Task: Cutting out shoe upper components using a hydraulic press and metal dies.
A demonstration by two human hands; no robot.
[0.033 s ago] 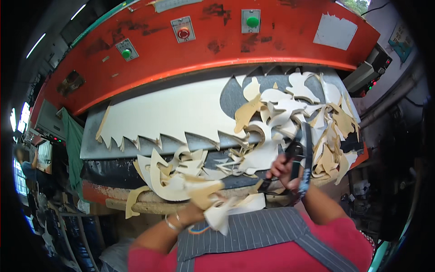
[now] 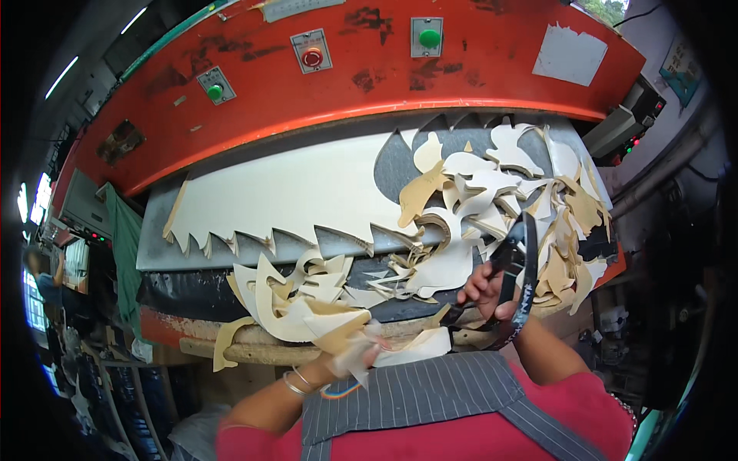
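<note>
My left hand (image 2: 366,356), partly smeared by motion, is closed round a few cut pieces of white-and-tan foam sheet (image 2: 338,329) at the table's front edge. More of a white piece (image 2: 421,346) lies beside its fingers, close to my apron. My right hand (image 2: 487,292) is closed on a black cutting die (image 2: 526,269), a narrow curved band standing tilted over the front edge. Beyond it, a heap of curved cut foam pieces (image 2: 475,261) covers the table's right side. A large white foam sheet (image 2: 284,192) with a scalloped, pointed near edge lies across the grey bed.
A red press beam (image 2: 369,84) with green and red buttons spans the back. Loose offcuts (image 2: 288,300) pile along the near left edge, one tan strip (image 2: 227,342) overhanging it. Green cloth (image 2: 127,257) hangs at left. A person (image 2: 50,276) is at far left.
My right hand and the die have shifted slightly right, the die swinging more apart from the heap. My left hand has turned the foam pieces a little, their lower white corner moving left.
</note>
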